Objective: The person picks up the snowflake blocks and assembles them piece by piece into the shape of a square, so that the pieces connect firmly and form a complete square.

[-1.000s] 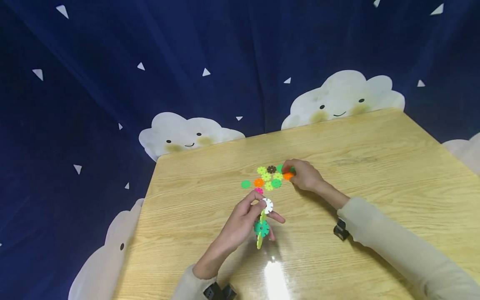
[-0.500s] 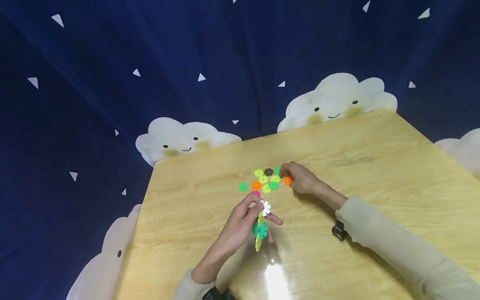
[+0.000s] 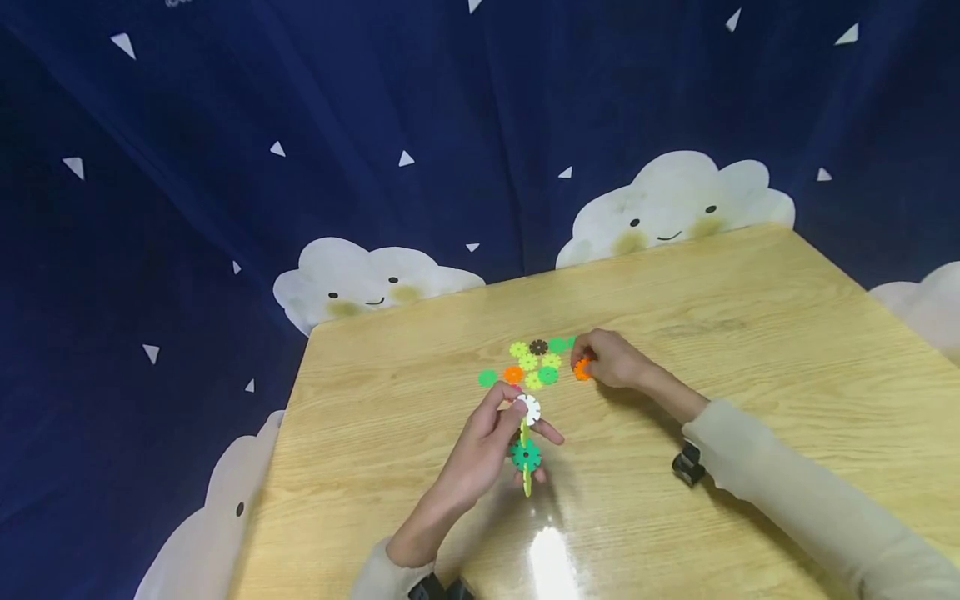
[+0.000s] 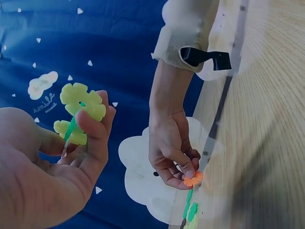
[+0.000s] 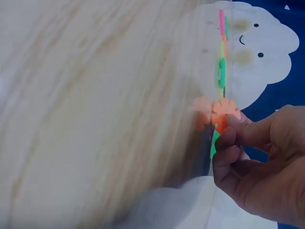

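My left hand [image 3: 472,454] pinches the white notched disc [image 3: 532,409] at the top of a chain of interlocking plastic discs. Below the white one, the chain has a yellow disc, a green disc [image 3: 527,455] and another yellow disc, joined edge to edge through their slots. The left wrist view shows a yellow disc [image 4: 71,98] of the chain beside the curled fingers. Beyond it, at the right side of the loose discs, my right hand [image 3: 618,361] pinches an orange disc [image 5: 224,113] between thumb and fingers, tilted up from the tabletop.
Several loose discs lie flat in a cluster on the wooden table [image 3: 390,392]: yellow, green, a brown one [image 3: 538,347] and another orange one [image 3: 513,374]. A pink disc is partly hidden behind the left hand. A dark blue curtain [image 3: 420,83] with white clouds hangs behind.
The right hand has taken up the orange disc, which lay flat before, and drawn slightly away from the cluster, uncovering green discs. The left hand keeps holding the chain, nearly still.
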`<state>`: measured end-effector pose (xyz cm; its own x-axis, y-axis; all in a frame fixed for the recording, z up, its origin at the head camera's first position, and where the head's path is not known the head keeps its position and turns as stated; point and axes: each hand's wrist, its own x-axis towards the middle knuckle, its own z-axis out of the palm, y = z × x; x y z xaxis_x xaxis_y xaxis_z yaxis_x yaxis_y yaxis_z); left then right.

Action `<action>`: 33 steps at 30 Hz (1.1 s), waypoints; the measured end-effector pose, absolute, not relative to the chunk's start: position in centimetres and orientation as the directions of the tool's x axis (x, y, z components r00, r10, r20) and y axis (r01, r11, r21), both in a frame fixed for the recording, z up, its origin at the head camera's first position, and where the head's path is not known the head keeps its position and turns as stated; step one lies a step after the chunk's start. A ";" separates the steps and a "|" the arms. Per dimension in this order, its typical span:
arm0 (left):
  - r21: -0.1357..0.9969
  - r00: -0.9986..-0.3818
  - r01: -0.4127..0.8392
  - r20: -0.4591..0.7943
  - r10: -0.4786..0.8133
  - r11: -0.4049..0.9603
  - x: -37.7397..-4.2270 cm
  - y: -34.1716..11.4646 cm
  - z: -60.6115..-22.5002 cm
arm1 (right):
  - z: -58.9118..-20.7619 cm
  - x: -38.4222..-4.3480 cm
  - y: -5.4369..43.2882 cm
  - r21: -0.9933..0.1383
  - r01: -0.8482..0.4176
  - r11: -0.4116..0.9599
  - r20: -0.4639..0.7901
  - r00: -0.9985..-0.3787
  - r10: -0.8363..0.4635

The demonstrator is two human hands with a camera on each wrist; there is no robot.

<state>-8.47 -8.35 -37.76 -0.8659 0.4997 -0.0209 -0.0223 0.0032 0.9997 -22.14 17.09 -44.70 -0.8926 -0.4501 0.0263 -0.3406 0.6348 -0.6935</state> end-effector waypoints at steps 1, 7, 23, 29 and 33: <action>1.000 -0.867 -0.025 -0.021 0.498 -0.002 -8.5 -8.3 -37.8 | -44.6 -22.1 17.1 -0.704 -0.333 0.628 0.016 -0.890 -0.455; 0.999 -0.874 -0.027 -0.001 0.487 -0.047 -8.5 -8.3 -37.8 | -43.9 -21.3 17.3 -0.776 -0.285 0.563 -0.022 -0.879 -0.475; 1.000 -0.896 0.005 0.017 0.445 -0.029 -8.8 -8.2 -37.5 | -40.1 -19.0 16.8 -0.926 -0.175 0.335 0.036 -0.923 -0.382; 0.999 -0.896 -0.008 0.016 0.443 -0.052 -8.8 -7.9 -37.4 | -38.8 -17.9 16.6 -0.951 -0.152 0.268 0.038 -0.921 -0.387; 0.999 -0.897 0.001 0.022 0.442 -0.047 -8.9 -7.7 -37.3 | -38.1 -17.1 16.6 -0.966 -0.157 0.204 0.066 -0.916 -0.396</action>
<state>-8.94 -7.67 -37.30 -0.8967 0.4421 0.0215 0.0009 -0.0467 0.9989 -17.07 16.56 -38.10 -0.9159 -0.3961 0.0656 -0.1573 0.2038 -0.9663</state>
